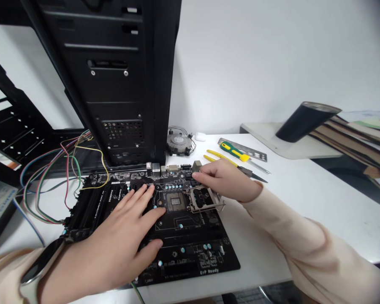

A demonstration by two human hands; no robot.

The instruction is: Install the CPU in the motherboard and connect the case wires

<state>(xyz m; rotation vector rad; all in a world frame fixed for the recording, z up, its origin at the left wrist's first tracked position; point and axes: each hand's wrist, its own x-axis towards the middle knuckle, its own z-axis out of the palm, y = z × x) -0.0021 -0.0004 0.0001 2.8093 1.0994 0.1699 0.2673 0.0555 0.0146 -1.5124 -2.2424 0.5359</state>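
Note:
A black motherboard (pixel 190 249) lies flat on the white table. My left hand (pixel 120 240) rests flat on it with fingers spread, just left of the CPU socket (pixel 175 202). My right hand (pixel 223 179) reaches in from the right, its fingers curled and pinched at the top edge of the raised metal socket cover (pixel 202 199), which is swung to the right of the socket. What the fingertips grip is partly hidden.
An open black computer case (pixel 114 80) stands behind the board, with coloured wires (pixel 50 177) trailing left. A cooler fan (pixel 178 142), a green-yellow screwdriver (pixel 237 154), yellow pliers (pixel 221 158), a metal I/O plate (pixel 250 150) and a dark cylinder (pixel 307 120) lie beyond.

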